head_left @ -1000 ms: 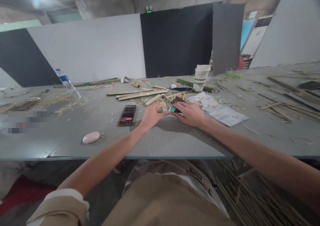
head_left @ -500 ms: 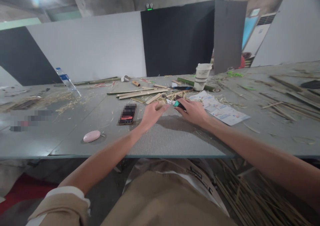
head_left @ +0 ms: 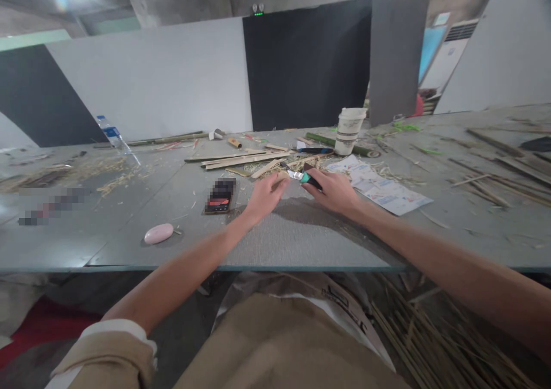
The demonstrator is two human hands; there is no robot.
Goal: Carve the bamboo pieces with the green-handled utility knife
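Note:
My left hand [head_left: 265,195] is closed, with thumb and fingers pinching a small pale bamboo piece [head_left: 281,176], mostly covered by the fingers. My right hand [head_left: 336,189] is wrapped round a utility knife [head_left: 305,178] with a black and green handle. Its bare metal blade points left, close to the bamboo piece; whether they touch I cannot tell. Just beyond both hands lie several split bamboo strips [head_left: 245,160] among curly shavings. A printed paper sheet [head_left: 387,188] lies flat beside my right wrist.
A phone [head_left: 220,197] and a pink oval case [head_left: 159,234] lie left of my hands. Behind them stand a paper cup [head_left: 349,131] and a water bottle [head_left: 117,139]. A green bamboo length [head_left: 318,140] lies near the cup. More strips [head_left: 486,182] are scattered at right.
My left hand has turned slightly, so less of the bamboo piece shows. The knife blade has shifted a little and is tilted differently. Both hands keep their hold.

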